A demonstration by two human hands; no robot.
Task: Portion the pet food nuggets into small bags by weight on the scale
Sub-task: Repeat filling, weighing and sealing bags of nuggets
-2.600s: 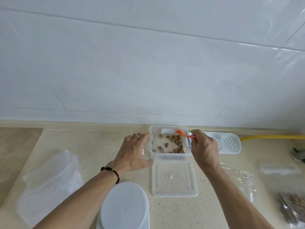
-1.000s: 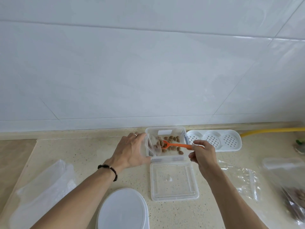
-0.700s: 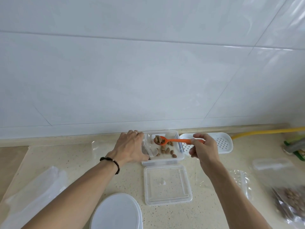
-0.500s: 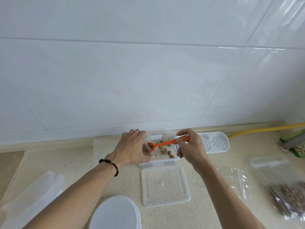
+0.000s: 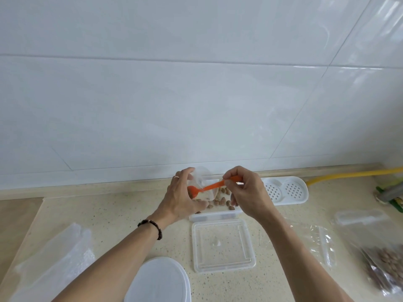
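Speckled beige countertop point(image 5: 113, 216) (glossy), white tiled wall point(image 5: 196, 94) behind.

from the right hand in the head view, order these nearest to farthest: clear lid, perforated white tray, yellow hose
From the right hand:
1. perforated white tray, just to its right by the wall
2. clear lid, on the counter below it
3. yellow hose, far right along the wall

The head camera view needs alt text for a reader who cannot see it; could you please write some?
Over a clear plastic container of brown pet food nuggets, the right hand tips a small orange plastic spoon into a small clear plastic bag held open by the left hand. The container's clear lid lies nearer on the speckled beige counter.
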